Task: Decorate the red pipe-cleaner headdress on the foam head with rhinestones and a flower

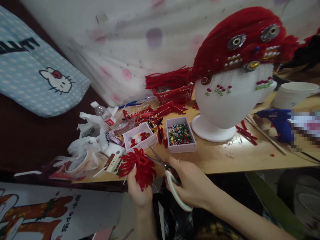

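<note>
Between the thumb and fingers of my left hand [140, 190] is a red fuzzy flower [142, 163] with many looped petals. My right hand [193, 181] grips white-handled scissors [175, 191]. Their blades are parted and reach toward the flower's right side; whether they touch it I cannot tell. Just beyond the flower lies a shallow pale box [143, 143] with pearls and red pieces. To its right, another pale box [182, 148] holds green, red and gold beads.
A white foam head [225, 110] wears a red beaded headdress [240, 30]. Behind are a red basket [172, 95] of red strips and a plastic bottle [103, 113]. A blue glue gun [277, 121] and a white cup [295, 95] stand right. Tape rolls [82, 163] sit at the left edge.
</note>
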Demonstrator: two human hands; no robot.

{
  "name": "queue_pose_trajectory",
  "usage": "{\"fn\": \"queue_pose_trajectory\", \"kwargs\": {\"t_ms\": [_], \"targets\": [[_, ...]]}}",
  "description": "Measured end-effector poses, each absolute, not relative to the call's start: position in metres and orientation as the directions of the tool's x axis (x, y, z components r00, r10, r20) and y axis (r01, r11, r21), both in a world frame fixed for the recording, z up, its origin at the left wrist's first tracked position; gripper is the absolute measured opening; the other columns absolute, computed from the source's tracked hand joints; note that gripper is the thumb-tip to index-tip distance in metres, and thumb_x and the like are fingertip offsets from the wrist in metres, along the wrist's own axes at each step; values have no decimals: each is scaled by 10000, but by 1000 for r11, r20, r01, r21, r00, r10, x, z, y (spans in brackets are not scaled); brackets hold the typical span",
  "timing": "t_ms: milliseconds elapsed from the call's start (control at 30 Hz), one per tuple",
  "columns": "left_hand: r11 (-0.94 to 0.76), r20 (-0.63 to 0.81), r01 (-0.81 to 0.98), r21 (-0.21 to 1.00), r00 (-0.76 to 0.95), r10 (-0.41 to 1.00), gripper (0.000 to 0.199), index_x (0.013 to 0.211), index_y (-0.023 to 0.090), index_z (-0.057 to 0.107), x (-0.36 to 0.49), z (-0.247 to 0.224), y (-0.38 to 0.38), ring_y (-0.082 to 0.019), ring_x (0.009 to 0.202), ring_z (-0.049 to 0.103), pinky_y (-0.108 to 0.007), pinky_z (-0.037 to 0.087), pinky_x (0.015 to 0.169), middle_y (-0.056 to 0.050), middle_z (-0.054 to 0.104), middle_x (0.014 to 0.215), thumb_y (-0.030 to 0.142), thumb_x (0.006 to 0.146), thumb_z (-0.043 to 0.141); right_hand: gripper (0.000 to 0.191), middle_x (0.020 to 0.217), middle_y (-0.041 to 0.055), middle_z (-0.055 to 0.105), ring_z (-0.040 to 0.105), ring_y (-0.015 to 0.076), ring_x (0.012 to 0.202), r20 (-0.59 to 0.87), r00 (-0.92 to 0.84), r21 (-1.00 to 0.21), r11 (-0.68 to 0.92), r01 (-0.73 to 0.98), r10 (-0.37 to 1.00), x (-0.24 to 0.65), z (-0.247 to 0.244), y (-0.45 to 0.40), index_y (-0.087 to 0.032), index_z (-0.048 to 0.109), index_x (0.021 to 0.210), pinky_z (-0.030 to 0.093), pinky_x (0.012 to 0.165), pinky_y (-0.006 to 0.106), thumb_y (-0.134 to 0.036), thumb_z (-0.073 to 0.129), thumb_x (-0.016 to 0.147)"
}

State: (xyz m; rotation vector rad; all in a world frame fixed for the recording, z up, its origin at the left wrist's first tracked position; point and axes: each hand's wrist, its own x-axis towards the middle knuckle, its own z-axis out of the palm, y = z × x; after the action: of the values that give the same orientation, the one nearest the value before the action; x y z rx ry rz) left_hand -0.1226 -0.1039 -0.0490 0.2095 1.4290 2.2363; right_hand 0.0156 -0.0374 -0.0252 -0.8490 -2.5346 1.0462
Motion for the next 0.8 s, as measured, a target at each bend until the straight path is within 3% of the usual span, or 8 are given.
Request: {"fn": "queue_pose_trajectory", "kwargs": {"t_ms": [133,300,400,567,800], "targets": [[-344,-138,-323,881,-873,468,376,987,248,762,-108,-55,-105,-320,1173,658,-425,542,966,-53,785,1012,474,734,601,163,794,68,658,576,216,698,15,-823,-655,627,421,568,13,-21,-44,-186,539,975,276,597,299,-277,533,840],[-324,-148,-399,858,-794,589,472,1124,251,746,-94,-46,-107,-340,1196,652,-461,557,975,-74,784,1043,438,714,605,183,803,59,667,563,201,680,55,-842,-714,611,342,537,14,-23,-41,-189,558,1019,284,598,294,-268,519,859],[-314,-167,-430,846,-774,611,510,1155,253,731,-92,-43,-107,-348,1219,638,-463,562,978,-76,772,1098,429,686,633,117,742,31,639,533,176,640,70,-840,-730,601,324,539,18,-21,-39,-196,552,943,281,583,280,-227,544,831],[-361,-165,-446,819,-785,597,499,1121,231,739,-93,-49,-107,-349,1175,664,-435,587,935,-83,762,1139,397,652,704,167,725,42,662,575,190,630,20,-852,-709,608,357,524,17,-19,-38,-166,577,997,287,562,279,-191,557,833],[-407,-40,-334,850,-812,583,316,959,182,772,-106,-62,-110,-274,1061,718,-344,587,895,-72,791,1005,379,741,655,377,994,144,751,712,306,848,-2,-876,-617,689,381,482,5,-27,-38,-103,547,1251,344,646,328,-189,525,884]]}}
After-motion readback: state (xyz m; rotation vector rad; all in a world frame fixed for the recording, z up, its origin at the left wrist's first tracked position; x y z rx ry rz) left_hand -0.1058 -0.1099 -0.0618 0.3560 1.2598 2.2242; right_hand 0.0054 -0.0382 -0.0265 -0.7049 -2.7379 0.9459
